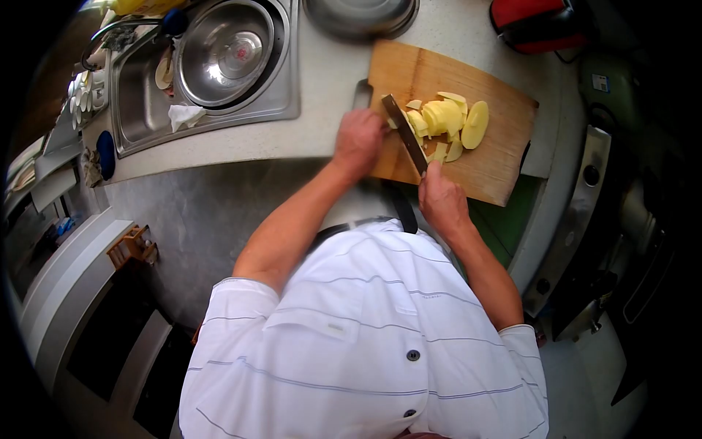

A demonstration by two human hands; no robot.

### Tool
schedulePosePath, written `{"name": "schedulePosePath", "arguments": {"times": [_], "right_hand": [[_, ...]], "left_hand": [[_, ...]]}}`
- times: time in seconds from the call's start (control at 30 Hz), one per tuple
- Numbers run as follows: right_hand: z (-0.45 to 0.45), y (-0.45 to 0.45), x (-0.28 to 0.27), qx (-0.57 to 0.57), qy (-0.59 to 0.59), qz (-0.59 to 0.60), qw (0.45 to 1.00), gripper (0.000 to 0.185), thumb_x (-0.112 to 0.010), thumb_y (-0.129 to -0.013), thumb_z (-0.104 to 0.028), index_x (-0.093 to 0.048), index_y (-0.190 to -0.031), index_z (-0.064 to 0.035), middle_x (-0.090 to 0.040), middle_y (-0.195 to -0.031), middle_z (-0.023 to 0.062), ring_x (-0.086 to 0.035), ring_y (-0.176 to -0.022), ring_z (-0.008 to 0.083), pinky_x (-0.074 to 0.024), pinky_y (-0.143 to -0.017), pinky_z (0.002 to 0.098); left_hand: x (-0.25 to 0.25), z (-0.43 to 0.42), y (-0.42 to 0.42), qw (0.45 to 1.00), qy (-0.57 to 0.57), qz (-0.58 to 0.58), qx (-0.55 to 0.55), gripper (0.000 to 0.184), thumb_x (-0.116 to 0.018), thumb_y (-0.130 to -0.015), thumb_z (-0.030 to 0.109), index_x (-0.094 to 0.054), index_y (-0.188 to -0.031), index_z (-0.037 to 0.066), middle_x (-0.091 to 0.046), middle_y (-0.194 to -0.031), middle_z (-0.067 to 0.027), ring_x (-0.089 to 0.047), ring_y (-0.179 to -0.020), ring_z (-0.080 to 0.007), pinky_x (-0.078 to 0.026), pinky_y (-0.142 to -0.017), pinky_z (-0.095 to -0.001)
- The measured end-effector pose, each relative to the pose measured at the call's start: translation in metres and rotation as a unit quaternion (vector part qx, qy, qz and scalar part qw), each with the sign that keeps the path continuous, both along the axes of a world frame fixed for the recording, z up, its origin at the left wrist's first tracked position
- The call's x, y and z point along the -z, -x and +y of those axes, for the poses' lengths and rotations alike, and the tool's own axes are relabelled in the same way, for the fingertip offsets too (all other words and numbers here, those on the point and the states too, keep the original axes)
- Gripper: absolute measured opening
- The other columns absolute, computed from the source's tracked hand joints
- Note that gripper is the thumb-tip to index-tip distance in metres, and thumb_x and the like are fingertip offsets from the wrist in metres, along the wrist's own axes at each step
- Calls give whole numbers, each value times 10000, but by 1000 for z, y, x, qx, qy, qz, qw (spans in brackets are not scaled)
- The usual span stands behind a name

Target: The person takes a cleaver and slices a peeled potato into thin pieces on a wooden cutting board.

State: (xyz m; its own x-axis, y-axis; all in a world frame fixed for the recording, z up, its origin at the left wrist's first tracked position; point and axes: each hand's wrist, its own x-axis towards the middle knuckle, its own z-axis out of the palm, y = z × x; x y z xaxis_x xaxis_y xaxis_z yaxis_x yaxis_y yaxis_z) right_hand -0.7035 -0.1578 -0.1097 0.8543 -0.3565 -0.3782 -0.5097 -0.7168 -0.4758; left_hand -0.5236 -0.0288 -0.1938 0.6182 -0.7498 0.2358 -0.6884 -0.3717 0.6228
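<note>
My right hand grips a kitchen knife by its handle, low on the wooden cutting board. The dark blade runs up and to the left from that hand. Close to the blade's left side is my left hand, its fingers curled together and slightly blurred. A pale yellow bit shows by those fingertips; whether they pinch it is unclear. Right of the blade lies a heap of peeled, cut potato, several slices fanned out. One large oval potato slice leans at the heap's right edge.
At the left is a steel sink with a large metal bowl and a white cloth. A round metal pan stands behind the board. A red and black appliance is at the back right, a stove farther right.
</note>
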Motion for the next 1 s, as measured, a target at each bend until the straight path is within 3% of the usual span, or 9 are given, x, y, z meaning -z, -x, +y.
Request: {"name": "schedulePosePath", "arguments": {"times": [0.3, 0.5, 1.0], "right_hand": [[-1, 8, -9, -8, 4, -77, 997, 137, -596, -949, -56, -477, -998, -10, -648, -739, 290, -653, -678, 518, -521, -605, 608], [-1, 6, 2, -14, -15, -20, 1000, 145, -589, -945, -52, -469, -1008, -3, -657, -752, 291, -652, -689, 522, -524, -620, 605], [-2, 12, -2, -14, -8, -52, 998, 137, -592, -951, -55, -468, -985, -8, -653, -760, 288, -644, -671, 520, -520, -616, 607]], "left_hand": [[-1, 0, 1, 1000, 7, 4, 4, 120, -790, -836, 89, -679, -871, 62, -636, -864, -88, -617, -869, -309, -468, -808, -429], [2, 0, 1, 1000, 23, 6, 2, 110, -782, -834, 71, -678, -866, 56, -640, -866, -90, -624, -874, -313, -474, -812, -429], [8, 3, 2, 1000, 29, 2, 5, 122, -783, -823, 44, -681, -888, 52, -658, -904, -92, -633, -899, -316, -489, -827, -429]]}}
